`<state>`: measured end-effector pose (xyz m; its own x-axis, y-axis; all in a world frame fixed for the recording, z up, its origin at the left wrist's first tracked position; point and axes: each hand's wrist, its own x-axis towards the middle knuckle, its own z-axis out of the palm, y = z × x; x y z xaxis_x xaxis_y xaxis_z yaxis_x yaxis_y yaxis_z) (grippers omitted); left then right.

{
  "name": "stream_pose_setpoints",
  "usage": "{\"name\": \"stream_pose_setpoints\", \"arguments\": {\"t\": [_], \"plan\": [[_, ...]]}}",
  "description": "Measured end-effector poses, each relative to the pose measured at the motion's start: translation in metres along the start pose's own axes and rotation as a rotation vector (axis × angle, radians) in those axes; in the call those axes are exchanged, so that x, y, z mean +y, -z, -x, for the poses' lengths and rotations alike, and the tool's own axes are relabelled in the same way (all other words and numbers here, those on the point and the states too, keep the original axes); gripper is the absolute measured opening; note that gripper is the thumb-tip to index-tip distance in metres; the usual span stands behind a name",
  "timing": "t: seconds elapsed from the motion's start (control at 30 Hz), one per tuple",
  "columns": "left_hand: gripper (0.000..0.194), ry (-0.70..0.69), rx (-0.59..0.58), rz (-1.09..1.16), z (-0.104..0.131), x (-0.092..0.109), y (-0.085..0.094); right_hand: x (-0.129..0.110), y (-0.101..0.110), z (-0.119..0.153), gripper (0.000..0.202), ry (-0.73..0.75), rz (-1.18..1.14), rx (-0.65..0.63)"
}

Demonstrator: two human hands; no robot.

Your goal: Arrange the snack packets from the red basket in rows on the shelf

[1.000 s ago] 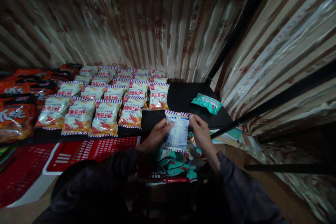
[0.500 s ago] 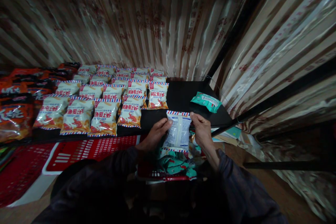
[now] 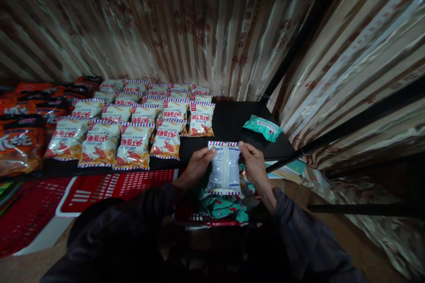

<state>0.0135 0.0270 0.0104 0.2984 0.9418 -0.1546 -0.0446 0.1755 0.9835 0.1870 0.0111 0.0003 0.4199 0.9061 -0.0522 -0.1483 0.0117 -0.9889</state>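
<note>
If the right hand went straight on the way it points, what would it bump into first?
Setting aside the packet it holds, the right hand would probably meet the black shelf; its height is unclear, so it might instead pass over to the striped sheeting.

left sleeve (image 3: 142, 214) and right sleeve (image 3: 307, 234) are long, dark blue-grey cloth, creased, faint pattern too dim to read, cuffs (image 3: 278, 199) end short of bare left hand (image 3: 198, 166) and right hand (image 3: 254, 162).
</note>
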Motion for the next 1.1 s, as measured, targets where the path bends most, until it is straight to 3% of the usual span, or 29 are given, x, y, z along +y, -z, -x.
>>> {"name": "stream_pose_setpoints", "arguments": {"t": [0.2, 0.4, 0.6, 0.77, 0.93, 1.03, 1.1], "plan": [[0.046, 0.005, 0.119, 0.096, -0.012, 0.001, 0.008, -0.008, 0.003, 0.009, 0.047, -0.051, 0.015, -0.242], [0.052, -0.038, 0.257, 0.269, -0.021, 0.016, 0.016, -0.007, 0.003, 0.026, 0.050, -0.267, 0.028, -0.428], [0.058, -0.075, 0.287, 0.313, -0.024, 0.020, 0.019, -0.004, -0.004, 0.029, 0.045, -0.354, -0.115, -0.307], [0.059, -0.073, 0.310, 0.359, -0.023, 0.018, 0.019, -0.004, -0.008, 0.030, 0.038, -0.308, -0.181, -0.272], [0.059, -0.082, 0.306, 0.334, -0.022, 0.019, 0.019, 0.005, -0.005, 0.029, 0.036, -0.195, -0.071, -0.251], [0.058, -0.072, 0.303, 0.329, -0.023, 0.018, 0.019, 0.011, -0.002, 0.027, 0.046, -0.049, 0.096, -0.234], [0.056, -0.057, 0.298, 0.334, -0.024, 0.017, 0.019, 0.012, 0.001, 0.027, 0.050, 0.147, 0.276, -0.175]]}}
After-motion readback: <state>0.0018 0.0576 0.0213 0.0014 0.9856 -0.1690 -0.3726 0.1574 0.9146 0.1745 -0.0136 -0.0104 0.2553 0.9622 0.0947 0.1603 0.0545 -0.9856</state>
